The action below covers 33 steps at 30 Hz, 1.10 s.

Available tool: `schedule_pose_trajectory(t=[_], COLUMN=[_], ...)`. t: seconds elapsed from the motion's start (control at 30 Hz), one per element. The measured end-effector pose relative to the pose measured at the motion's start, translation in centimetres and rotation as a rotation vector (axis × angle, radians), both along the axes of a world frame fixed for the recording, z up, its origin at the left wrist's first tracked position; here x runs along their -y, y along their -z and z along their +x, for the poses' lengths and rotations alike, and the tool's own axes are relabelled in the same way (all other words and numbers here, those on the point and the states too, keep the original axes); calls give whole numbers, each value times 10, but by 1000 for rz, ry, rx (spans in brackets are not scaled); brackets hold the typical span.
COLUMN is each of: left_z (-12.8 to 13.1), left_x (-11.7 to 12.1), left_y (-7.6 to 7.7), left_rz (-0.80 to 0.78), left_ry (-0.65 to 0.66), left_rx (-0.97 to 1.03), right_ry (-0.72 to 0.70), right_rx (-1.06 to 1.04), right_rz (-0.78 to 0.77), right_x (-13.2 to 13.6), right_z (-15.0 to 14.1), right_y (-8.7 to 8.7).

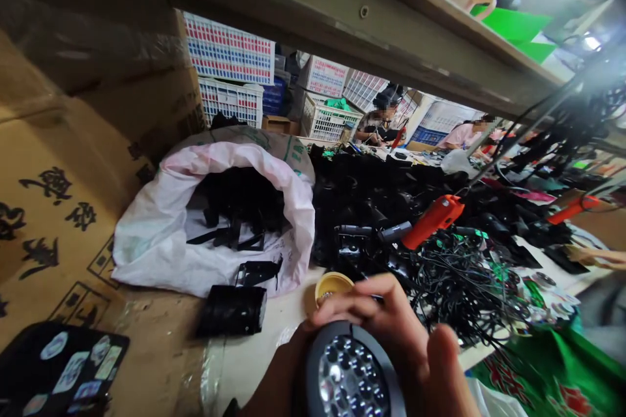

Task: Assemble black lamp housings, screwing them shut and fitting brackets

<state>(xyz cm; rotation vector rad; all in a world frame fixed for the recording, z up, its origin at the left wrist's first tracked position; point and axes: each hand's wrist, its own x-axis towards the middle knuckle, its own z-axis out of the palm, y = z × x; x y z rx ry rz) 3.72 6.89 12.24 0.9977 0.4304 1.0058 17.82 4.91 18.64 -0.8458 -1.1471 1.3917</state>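
An LED lamp with a dark round rim and a face of several small clear lenses sits between my hands at the bottom centre, its lens side towards me. My left hand grips it from the left, partly hidden behind the lamp. Around the far and right side curl the fingers of my right hand, the thumb raised off to the right. Just beyond my fingertips stands a small yellow bowl with tiny metal parts in it. A black cylindrical housing lies on the bench to the left.
A white woven sack holding black parts lies open behind the housing. Cardboard boxes line the left. An orange electric screwdriver hangs over black parts and tangled cables. Overhead runs a shelf beam. People work at the back.
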Motion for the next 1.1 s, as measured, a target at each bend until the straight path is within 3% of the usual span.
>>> schedule_pose_trajectory(t=[0.13,0.37,0.57,0.7,0.87,1.0,1.1], left_z=[2,9,19,33,35,26,27], left_x=[0,-5,-1,-12,-11,-4,-8], left_y=[3,13,21,22,30,35,29], left_rz=[7,36,17,35,50,-3,29], left_ry=[-23,-96,-110,-110,-49,-27,-18], left_rx=[-4,-148,-162,-107,43,-32,-118], right_ry=[-81,-150,-111,-56,-132,-142,-141], right_rx=[-75,-123,-72,-119,-101,-105,-131], right_rz=[-62,-122,-150,-87,-8,19,4], right_x=[3,1,0,-1,9,14,13], right_z=[-1,13,16,13,12,12,12], right_y=[-10,4,1,4,3,-1,1])
